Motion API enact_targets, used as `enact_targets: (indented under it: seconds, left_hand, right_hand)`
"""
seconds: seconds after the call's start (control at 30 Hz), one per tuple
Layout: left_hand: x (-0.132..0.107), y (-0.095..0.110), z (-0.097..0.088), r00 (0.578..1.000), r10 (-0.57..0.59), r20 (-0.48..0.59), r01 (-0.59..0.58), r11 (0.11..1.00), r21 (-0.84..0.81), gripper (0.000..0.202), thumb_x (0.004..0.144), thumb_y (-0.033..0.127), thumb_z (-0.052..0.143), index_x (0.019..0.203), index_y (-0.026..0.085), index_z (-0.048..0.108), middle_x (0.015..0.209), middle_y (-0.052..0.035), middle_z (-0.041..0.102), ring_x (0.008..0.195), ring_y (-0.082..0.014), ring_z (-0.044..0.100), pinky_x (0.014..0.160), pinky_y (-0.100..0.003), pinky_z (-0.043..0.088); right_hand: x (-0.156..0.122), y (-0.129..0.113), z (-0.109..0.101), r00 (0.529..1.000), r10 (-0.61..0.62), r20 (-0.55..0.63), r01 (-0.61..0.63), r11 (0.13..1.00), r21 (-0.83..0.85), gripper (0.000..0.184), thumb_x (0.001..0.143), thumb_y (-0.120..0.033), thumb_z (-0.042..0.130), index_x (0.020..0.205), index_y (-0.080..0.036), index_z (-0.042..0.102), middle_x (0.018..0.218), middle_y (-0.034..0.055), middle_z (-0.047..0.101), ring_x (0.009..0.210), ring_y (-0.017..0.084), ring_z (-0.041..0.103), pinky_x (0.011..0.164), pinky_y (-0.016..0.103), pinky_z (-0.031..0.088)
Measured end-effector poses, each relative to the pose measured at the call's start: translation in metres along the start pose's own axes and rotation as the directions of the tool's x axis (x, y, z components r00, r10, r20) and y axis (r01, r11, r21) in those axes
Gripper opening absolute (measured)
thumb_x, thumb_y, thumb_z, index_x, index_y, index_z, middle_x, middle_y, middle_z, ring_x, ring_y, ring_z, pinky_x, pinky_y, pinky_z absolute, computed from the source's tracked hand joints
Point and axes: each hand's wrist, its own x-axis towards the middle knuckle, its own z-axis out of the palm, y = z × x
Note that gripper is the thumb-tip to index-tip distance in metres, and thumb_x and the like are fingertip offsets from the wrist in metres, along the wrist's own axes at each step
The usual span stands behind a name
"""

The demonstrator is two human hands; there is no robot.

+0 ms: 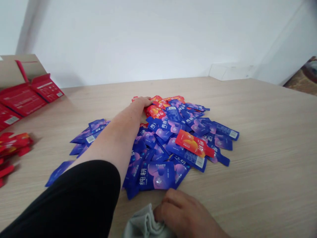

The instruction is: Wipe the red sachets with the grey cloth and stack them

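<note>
My left hand (145,101) reaches to the far side of a heap of flat pouches. Its fingers lie stretched over the red-orange pouches (157,112) there, the tips partly hidden. Blue-purple pouches (158,175) make up most of the heap, with a single red-orange pouch (194,143) lying on top at the right. Close to me, below the heap, my right hand (183,210) is closed on a folded light grey cloth (146,223). Only part of the cloth shows at the bottom edge.
Several more blue pouches (59,172) lie left of my forearm. At the far left are red pouches (15,143) and an opened red cardboard box (22,99). A white wall (148,39) rises behind the wooden table (260,148), with a white block-like object (230,71) at its back edge.
</note>
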Motion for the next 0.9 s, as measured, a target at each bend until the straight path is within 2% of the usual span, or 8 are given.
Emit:
enact_targets:
  seconds: [0.1, 0.23, 0.4, 0.47, 0.53, 0.6, 0.73, 0.9]
  left_hand:
    - [0.000, -0.002, -0.006, 0.996, -0.089, 0.024, 0.089, 0.996, 0.022, 0.084, 0.080, 0.076, 0.060, 0.152, 0.032, 0.061, 0.151, -0.0156, 0.065, 0.136, -0.0426, 0.062, 0.107, -0.051, 0.052]
    - [-0.018, -0.006, -0.014, 0.993, -0.118, 0.026, 0.117, 0.992, 0.038, 0.078, 0.077, 0.072, 0.071, 0.145, 0.033, 0.067, 0.145, -0.0141, 0.069, 0.132, -0.0436, 0.065, 0.106, -0.050, 0.053]
    - [-0.050, -0.014, -0.022, 0.993, -0.083, 0.079, 0.079, 0.995, 0.058, 0.046, 0.098, 0.047, 0.069, 0.138, 0.023, 0.066, 0.140, -0.0126, 0.066, 0.124, -0.0304, 0.066, 0.104, -0.050, 0.057]
    - [-0.064, -0.020, -0.024, 0.992, -0.070, 0.108, 0.063, 0.996, 0.064, 0.040, 0.102, 0.039, 0.067, 0.136, 0.019, 0.064, 0.139, -0.0127, 0.065, 0.120, -0.0264, 0.067, 0.100, -0.048, 0.060]
    - [-0.080, -0.027, -0.025, 0.990, -0.064, 0.123, 0.056, 0.996, 0.068, 0.040, 0.102, 0.038, 0.067, 0.136, 0.019, 0.064, 0.138, -0.0127, 0.065, 0.118, -0.0261, 0.067, 0.099, -0.048, 0.060]
    - [-0.097, -0.035, -0.024, 0.990, -0.071, 0.120, 0.063, 0.996, 0.070, 0.044, 0.098, 0.043, 0.070, 0.136, 0.021, 0.065, 0.137, -0.0125, 0.067, 0.119, -0.0277, 0.068, 0.100, -0.047, 0.059]
    - [-0.127, -0.050, -0.023, 0.992, -0.077, 0.098, 0.073, 0.996, 0.049, 0.063, 0.075, 0.056, 0.083, 0.132, 0.031, 0.071, 0.133, -0.0104, 0.073, 0.120, -0.0334, 0.070, 0.099, -0.040, 0.056]
    - [-0.160, -0.058, -0.023, 0.995, -0.010, 0.104, 0.018, 0.997, -0.074, 0.061, 0.063, 0.054, 0.083, 0.118, 0.029, 0.077, 0.121, -0.0068, 0.079, 0.111, -0.0308, 0.072, 0.092, -0.034, 0.057]
  right_hand:
    - [0.001, 0.004, 0.006, 1.000, -0.006, -0.024, 0.006, 1.000, -0.027, 0.029, 0.083, -0.024, 0.082, 0.110, -0.030, 0.076, 0.099, 0.0009, 0.070, 0.080, 0.017, 0.062, 0.068, 0.026, 0.041]
    - [0.001, 0.001, 0.001, 1.000, 0.003, -0.005, -0.003, 1.000, 0.027, 0.032, 0.079, -0.033, 0.087, 0.108, -0.028, 0.075, 0.102, 0.0019, 0.070, 0.086, 0.019, 0.064, 0.072, 0.027, 0.044]
    - [-0.003, -0.013, -0.012, 0.998, 0.043, -0.043, -0.040, 0.997, 0.069, 0.024, 0.081, -0.037, 0.082, 0.098, -0.022, 0.072, 0.100, 0.0046, 0.069, 0.091, 0.021, 0.064, 0.076, 0.030, 0.046]
    - [-0.005, -0.016, -0.015, 0.996, 0.039, -0.077, -0.033, 0.996, 0.078, 0.020, 0.084, -0.036, 0.078, 0.096, -0.022, 0.072, 0.100, 0.0047, 0.068, 0.091, 0.021, 0.064, 0.077, 0.031, 0.046]
    - [-0.007, -0.017, -0.016, 0.994, 0.020, -0.112, -0.010, 0.996, 0.091, 0.017, 0.087, -0.036, 0.076, 0.096, -0.022, 0.072, 0.100, 0.0038, 0.068, 0.091, 0.021, 0.063, 0.078, 0.031, 0.045]
    - [-0.008, -0.017, -0.017, 0.990, 0.002, -0.139, 0.013, 0.995, 0.101, 0.016, 0.089, -0.036, 0.076, 0.098, -0.023, 0.072, 0.101, 0.0028, 0.068, 0.092, 0.020, 0.063, 0.080, 0.032, 0.045]
    - [-0.009, -0.017, -0.019, 0.987, -0.023, -0.160, 0.037, 0.996, 0.085, 0.021, 0.090, -0.037, 0.078, 0.103, -0.021, 0.073, 0.103, 0.0035, 0.069, 0.096, 0.021, 0.063, 0.085, 0.032, 0.045]
    - [-0.007, -0.016, -0.021, 0.987, -0.027, -0.158, 0.040, 0.996, 0.081, 0.020, 0.089, -0.034, 0.078, 0.105, -0.020, 0.075, 0.106, 0.0048, 0.071, 0.101, 0.023, 0.064, 0.088, 0.033, 0.046]
